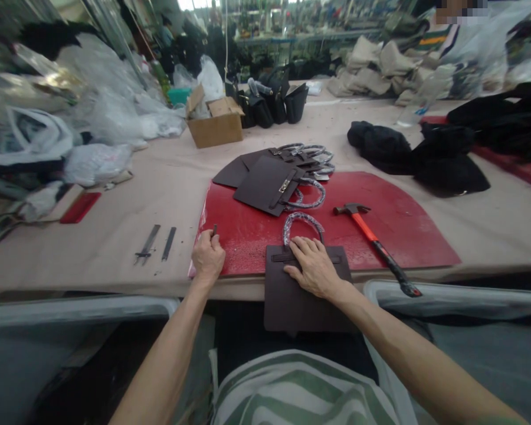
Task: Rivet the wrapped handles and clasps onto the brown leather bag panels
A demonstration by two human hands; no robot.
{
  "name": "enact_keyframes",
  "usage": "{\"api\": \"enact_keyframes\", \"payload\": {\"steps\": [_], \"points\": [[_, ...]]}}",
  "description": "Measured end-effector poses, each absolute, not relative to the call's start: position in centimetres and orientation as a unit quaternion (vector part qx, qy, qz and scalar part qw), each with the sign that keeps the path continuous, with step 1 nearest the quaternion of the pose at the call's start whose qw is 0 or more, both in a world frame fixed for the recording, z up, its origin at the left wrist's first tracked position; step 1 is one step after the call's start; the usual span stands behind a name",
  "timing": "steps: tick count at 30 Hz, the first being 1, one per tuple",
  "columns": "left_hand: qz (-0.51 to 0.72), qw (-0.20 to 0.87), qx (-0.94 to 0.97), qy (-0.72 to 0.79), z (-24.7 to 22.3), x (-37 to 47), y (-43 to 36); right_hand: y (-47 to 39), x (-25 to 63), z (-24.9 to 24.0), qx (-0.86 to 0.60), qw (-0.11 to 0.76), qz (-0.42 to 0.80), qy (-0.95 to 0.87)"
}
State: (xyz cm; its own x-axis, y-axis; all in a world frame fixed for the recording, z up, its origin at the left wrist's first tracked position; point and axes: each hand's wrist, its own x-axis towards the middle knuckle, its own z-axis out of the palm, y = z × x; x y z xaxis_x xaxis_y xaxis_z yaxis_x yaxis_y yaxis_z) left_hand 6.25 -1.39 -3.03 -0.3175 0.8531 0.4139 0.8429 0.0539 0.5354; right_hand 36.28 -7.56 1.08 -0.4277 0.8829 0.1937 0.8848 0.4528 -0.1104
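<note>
My left hand (207,257) is closed at the left edge of the red mat (248,248). The tip of a short dark metal rod (215,229) sticks up out of its fist; the rest is hidden. A dark brown bag panel (298,307), with a plastic-wrapped handle (303,219), overhangs the table's front edge. My right hand (313,264) lies flat on it, fingers stretched over the strap strip near its top. Right of this hand, a claw hammer (371,239) with an orange and black handle rests across the mat. More brown bag panels (263,183) are stacked at the mat's back.
Two narrow metal tools (169,244) lie left of the mat. A cardboard box (216,128) and several black bags (274,106) stand farther back. Black cloth pieces (446,159) are at right, plastic wrapping (100,162) at left. Pale-rimmed bins (460,292) flank my lap.
</note>
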Motion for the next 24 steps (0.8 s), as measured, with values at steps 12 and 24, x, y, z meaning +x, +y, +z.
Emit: {"api": "enact_keyframes", "payload": {"steps": [12,24], "points": [[0.358,0.005,0.586,0.727,-2.9,6.1,-1.6,-7.2,36.6,0.9,-0.497,0.112,0.052,-0.859],[0.346,-0.003,0.586,0.733,-2.1,6.4,-1.9,-7.6,35.8,0.8,-0.533,0.122,0.052,-0.836]]}}
